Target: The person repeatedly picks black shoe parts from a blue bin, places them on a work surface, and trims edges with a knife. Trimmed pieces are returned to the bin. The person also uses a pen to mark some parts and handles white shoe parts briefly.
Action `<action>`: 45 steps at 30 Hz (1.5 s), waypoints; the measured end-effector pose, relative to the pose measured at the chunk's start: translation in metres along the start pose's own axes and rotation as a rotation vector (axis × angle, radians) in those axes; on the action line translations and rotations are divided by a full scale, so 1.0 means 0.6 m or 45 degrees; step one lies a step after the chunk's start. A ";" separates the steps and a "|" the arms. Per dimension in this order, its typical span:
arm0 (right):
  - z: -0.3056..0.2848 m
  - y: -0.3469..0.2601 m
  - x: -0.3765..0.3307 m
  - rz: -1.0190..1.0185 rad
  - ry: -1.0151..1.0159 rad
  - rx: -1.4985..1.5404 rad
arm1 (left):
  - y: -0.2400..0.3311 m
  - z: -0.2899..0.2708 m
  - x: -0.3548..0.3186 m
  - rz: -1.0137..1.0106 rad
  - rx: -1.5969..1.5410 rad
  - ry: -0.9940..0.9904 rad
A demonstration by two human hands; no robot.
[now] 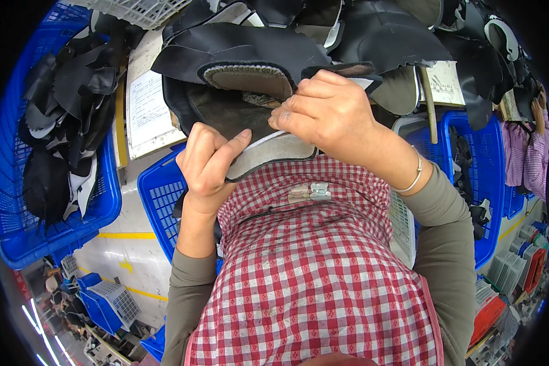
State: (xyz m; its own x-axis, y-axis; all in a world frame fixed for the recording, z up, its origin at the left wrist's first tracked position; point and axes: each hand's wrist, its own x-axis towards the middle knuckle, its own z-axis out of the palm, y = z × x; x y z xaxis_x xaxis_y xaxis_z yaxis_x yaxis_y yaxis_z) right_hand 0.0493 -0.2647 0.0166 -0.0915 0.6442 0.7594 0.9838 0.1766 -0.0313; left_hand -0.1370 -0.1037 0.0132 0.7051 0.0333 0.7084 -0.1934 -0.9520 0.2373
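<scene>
A black leather shoe upper with a pale grey lined edge is held up in front of my chest, its dark inside facing me. My left hand pinches its near left edge between thumb and bent fingers. Higher up and to the right, my right hand grips the edge, fingers curled over it. Just beyond lie more black leather uppers, heaped along the worktable and partly overlapping the held one. One of them shows an oval brownish lining patch.
At the left stands a blue crate full of black leather pieces. Another blue crate sits below the table edge, and a third at the right. A printed sheet lies on the table. A person's checked sleeve shows far right.
</scene>
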 end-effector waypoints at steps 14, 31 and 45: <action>-0.046 0.003 0.001 0.361 -0.485 0.202 | 0.029 -0.001 0.046 -0.123 0.028 -0.110; -0.033 0.025 0.115 0.493 0.469 0.527 | 0.106 -0.138 0.206 -0.029 0.350 0.699; 0.051 -0.034 0.000 1.688 0.661 2.852 | -0.014 -0.057 0.100 0.393 0.212 -0.547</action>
State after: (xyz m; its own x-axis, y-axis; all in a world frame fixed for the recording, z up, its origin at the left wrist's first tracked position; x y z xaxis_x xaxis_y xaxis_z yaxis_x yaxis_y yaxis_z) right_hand 0.0246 -0.2455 -0.0028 0.3859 0.9139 -0.1260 -0.8947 0.3375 -0.2927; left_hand -0.1162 -0.0834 0.0765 0.8544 -0.3484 0.3854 -0.3490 -0.9344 -0.0711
